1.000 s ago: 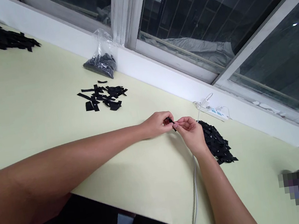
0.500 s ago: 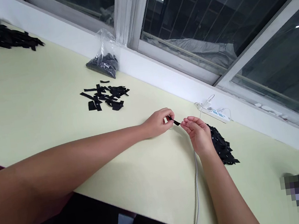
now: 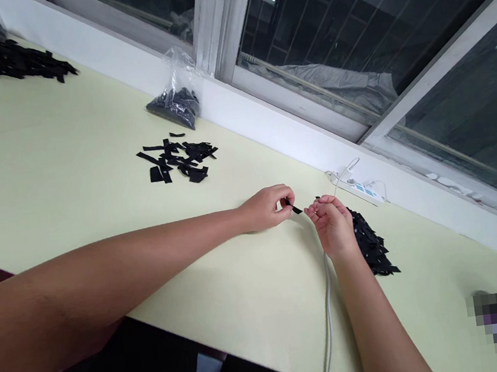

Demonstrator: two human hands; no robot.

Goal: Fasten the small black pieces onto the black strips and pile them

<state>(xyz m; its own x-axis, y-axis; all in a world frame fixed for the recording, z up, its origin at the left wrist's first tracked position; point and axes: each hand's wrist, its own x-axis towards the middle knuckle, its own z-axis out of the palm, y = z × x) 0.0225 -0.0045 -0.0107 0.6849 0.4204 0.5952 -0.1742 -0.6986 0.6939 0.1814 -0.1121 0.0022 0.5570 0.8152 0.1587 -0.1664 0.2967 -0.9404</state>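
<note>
The left hand (image 3: 266,208) pinches a black strip (image 3: 297,209) over the worktop (image 3: 245,296), nearer its far edge than its near one. The right hand (image 3: 334,226) curls just beside; whether it grips anything, I cannot tell. A black pile (image 3: 370,246) lies behind it.

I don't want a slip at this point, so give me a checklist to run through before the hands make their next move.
1. Left hand has the black strip: ok, pinched between thumb and fingers.
2. Right hand is off that strip: ok, a narrow gap shows between them.
3. Right hand is empty: cannot tell, a bit of black shows at its fingertips.
4. Pale cable is out of the right hand's way: not ok, it passes behind that hand in this view.
5. Right-hand pile is fully visible: not ok, the right hand hides part.
6. Scattered pieces lie apart from that pile: ok.
</note>
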